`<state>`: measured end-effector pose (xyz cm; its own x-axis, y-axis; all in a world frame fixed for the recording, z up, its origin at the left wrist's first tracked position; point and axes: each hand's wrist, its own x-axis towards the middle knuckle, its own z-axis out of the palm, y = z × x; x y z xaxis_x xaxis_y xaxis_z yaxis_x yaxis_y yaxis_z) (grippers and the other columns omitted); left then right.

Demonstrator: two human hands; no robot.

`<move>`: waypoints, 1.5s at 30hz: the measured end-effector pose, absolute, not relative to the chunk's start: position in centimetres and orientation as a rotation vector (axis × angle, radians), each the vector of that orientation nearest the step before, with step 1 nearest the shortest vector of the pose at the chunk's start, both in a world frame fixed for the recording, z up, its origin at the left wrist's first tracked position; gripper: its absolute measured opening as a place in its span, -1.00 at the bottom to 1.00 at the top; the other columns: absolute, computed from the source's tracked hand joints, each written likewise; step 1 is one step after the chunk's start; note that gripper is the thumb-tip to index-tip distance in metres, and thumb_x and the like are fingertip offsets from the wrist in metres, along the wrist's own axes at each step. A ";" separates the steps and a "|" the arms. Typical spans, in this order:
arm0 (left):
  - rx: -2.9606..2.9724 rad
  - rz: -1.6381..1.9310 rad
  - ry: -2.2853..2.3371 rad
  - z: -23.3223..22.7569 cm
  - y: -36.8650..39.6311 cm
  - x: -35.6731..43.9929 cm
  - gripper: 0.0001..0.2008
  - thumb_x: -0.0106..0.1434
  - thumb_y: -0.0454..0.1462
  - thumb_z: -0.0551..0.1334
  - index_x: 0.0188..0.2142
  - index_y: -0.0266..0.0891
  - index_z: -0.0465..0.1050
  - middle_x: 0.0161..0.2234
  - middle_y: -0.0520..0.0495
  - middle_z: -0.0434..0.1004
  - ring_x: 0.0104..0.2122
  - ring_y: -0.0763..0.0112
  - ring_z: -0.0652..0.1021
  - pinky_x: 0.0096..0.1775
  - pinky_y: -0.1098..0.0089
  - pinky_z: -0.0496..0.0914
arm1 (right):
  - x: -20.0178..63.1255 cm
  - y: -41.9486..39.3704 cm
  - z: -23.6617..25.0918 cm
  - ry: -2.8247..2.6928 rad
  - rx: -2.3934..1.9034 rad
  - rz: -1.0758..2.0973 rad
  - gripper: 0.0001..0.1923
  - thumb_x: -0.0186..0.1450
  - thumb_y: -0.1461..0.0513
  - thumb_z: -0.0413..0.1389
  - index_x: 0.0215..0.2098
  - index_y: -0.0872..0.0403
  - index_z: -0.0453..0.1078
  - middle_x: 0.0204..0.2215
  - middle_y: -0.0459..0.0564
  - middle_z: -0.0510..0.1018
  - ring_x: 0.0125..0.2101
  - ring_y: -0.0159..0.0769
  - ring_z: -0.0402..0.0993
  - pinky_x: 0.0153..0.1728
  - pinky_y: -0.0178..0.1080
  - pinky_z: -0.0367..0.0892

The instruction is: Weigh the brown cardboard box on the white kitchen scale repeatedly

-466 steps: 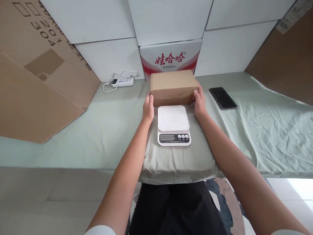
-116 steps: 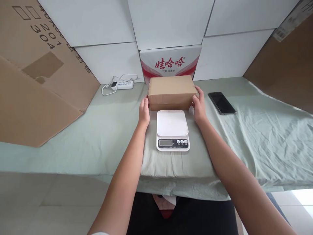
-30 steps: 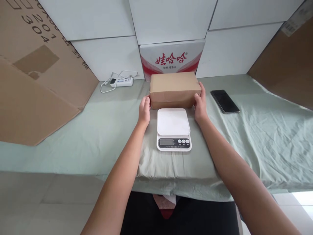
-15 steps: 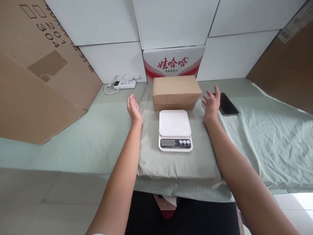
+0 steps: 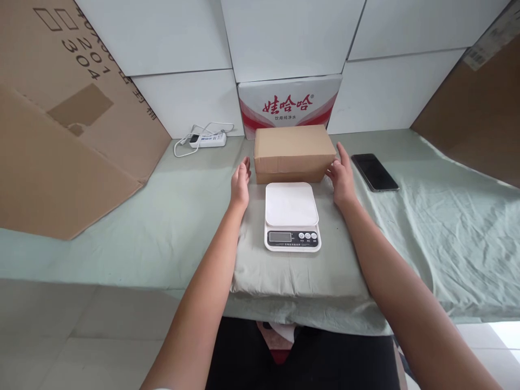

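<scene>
A lidded brown cardboard box sits on the cloth-covered table, just behind a white digital kitchen scale. My left hand stands on edge beside the box's left end, fingers extended, with a narrow gap to the cardboard. At the opposite end, the fingers of my right hand reach the box's lower right corner, thumb side raised; the hand is open, and whether its fingertips press on the box is hard to tell. Nothing lies on the scale's platform, and its display looks blank.
A black smartphone lies right of my right hand. Back left is a white power strip with a coiled cable. A printed white carton stands behind the box. Large brown cardboard panels flank the table, which has a green cloth.
Both hands have moved inward, toward the two ends of the cardboard box. My left hand has unfolded its fingers. The box and scale have stayed in place.
</scene>
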<state>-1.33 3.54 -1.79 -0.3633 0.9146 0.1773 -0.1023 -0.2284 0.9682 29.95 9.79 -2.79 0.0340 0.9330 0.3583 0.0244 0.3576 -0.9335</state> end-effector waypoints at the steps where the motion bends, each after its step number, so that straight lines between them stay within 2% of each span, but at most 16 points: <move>1: 1.070 1.680 1.245 -1.9 3.5 -1.2 -0.05 0.42 0.47 0.15 0.44 -0.13 0.55 0.62 -0.33 0.40 0.65 -0.06 0.36 0.59 0.00 0.35 | 29.8 9.7 -2.7 -1.367 -0.960 0.911 0.11 0.30 -0.41 0.17 0.68 -0.23 0.12 0.53 0.08 0.53 0.46 0.11 0.53 0.48 0.34 0.47; 6: 1.149 1.629 1.210 -1.8 3.0 -0.6 0.00 0.34 0.53 0.19 0.41 -0.09 0.60 0.58 -0.25 0.48 0.65 -0.13 0.37 0.61 -0.04 0.32 | 29.5 9.4 -2.2 -1.487 -0.929 0.905 0.22 0.25 -0.49 0.23 0.71 -0.27 0.09 0.71 0.00 0.25 0.65 0.14 0.26 0.64 0.33 0.26; 10: 1.231 1.659 1.174 -1.2 2.6 -0.3 -0.06 0.35 0.51 0.22 0.33 -0.09 0.67 0.50 -0.23 0.60 0.62 -0.13 0.42 0.61 0.00 0.33 | 29.2 9.0 -1.6 -1.508 -0.921 0.873 0.26 0.26 -0.50 0.21 0.73 -0.26 0.01 0.74 0.00 0.17 0.72 0.16 0.09 0.71 0.37 0.09; 15: 1.392 1.768 1.169 0.3 0.9 -0.1 -0.08 0.39 0.48 0.21 0.37 -0.11 0.66 0.49 -0.22 0.61 0.59 -0.11 0.46 0.60 0.02 0.33 | 28.4 7.2 0.2 -1.515 -0.876 0.641 0.22 0.31 -0.49 0.14 0.75 -0.28 -0.07 0.78 -0.08 0.01 0.78 0.13 -0.16 0.78 0.33 -0.18; 20: 1.449 1.809 1.192 0.7 -4.9 0.7 -0.10 0.46 0.43 0.16 0.46 -0.09 0.59 0.51 -0.20 0.59 0.62 -0.11 0.41 0.57 0.08 0.37 | 29.1 2.2 0.6 -1.525 -0.888 0.528 0.14 0.38 -0.45 0.11 0.76 -0.33 -0.09 0.79 -0.12 -0.03 0.80 0.17 -0.27 0.78 0.37 -0.19; 25: 1.377 1.765 1.175 -0.6 -9.8 1.2 -0.13 0.49 0.39 0.17 0.48 -0.11 0.57 0.49 -0.27 0.61 0.59 -0.15 0.46 0.54 0.02 0.43 | 30.9 -2.6 -1.6 -1.562 -0.894 0.486 0.08 0.41 -0.41 0.16 0.74 -0.41 -0.07 0.77 -0.11 0.01 0.78 0.24 -0.17 0.73 0.48 -0.07; 32: 1.322 1.763 1.138 -1.1 -10.6 1.4 -0.16 0.48 0.37 0.21 0.46 -0.07 0.59 0.46 -0.30 0.63 0.55 -0.17 0.53 0.53 -0.04 0.46 | 31.4 -3.9 -2.5 -1.593 -0.921 0.462 -0.01 0.47 -0.36 0.14 0.73 -0.45 -0.05 0.75 -0.09 0.08 0.74 0.24 0.00 0.68 0.52 0.08; 34: 1.319 1.766 1.150 -1.0 -10.5 1.4 -0.14 0.45 0.39 0.22 0.46 -0.07 0.59 0.46 -0.31 0.63 0.55 -0.19 0.52 0.54 -0.06 0.45 | 31.3 -3.8 -2.5 -1.585 -0.916 0.443 -0.05 0.48 -0.34 0.14 0.72 -0.46 -0.01 0.73 -0.08 0.14 0.72 0.26 0.05 0.65 0.52 0.13; 40: 1.284 1.793 1.182 -0.8 -10.4 1.5 -0.09 0.43 0.42 0.21 0.46 -0.10 0.58 0.51 -0.31 0.58 0.59 -0.18 0.47 0.57 -0.04 0.41 | 31.2 -3.6 -2.0 -1.484 -0.912 0.441 -0.06 0.48 -0.36 0.05 0.73 -0.44 -0.01 0.57 0.04 0.42 0.56 0.29 0.38 0.51 0.54 0.35; 42: 1.300 1.753 1.197 -0.7 -10.4 1.5 -0.12 0.45 0.41 0.19 0.43 -0.10 0.61 0.47 -0.30 0.62 0.56 -0.17 0.51 0.55 -0.04 0.44 | 31.2 -3.8 -1.7 -1.495 -0.923 0.449 -0.09 0.49 -0.34 0.06 0.71 -0.41 0.07 0.59 0.02 0.41 0.58 0.28 0.36 0.52 0.50 0.37; 45: 1.319 1.703 1.215 -0.7 -10.5 1.6 -0.19 0.49 0.39 0.17 0.40 -0.06 0.64 0.42 -0.27 0.68 0.52 -0.16 0.56 0.50 -0.04 0.49 | 31.2 -3.9 -1.5 -1.534 -0.927 0.440 -0.16 0.50 -0.33 0.07 0.67 -0.39 0.20 0.64 -0.04 0.36 0.66 0.26 0.23 0.61 0.47 0.28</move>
<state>1.63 -10.53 -0.75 -0.2769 0.8945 0.3510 0.0407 -0.3540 0.9344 31.21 -3.88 -1.47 0.0492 0.7602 0.6478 0.3018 0.6069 -0.7352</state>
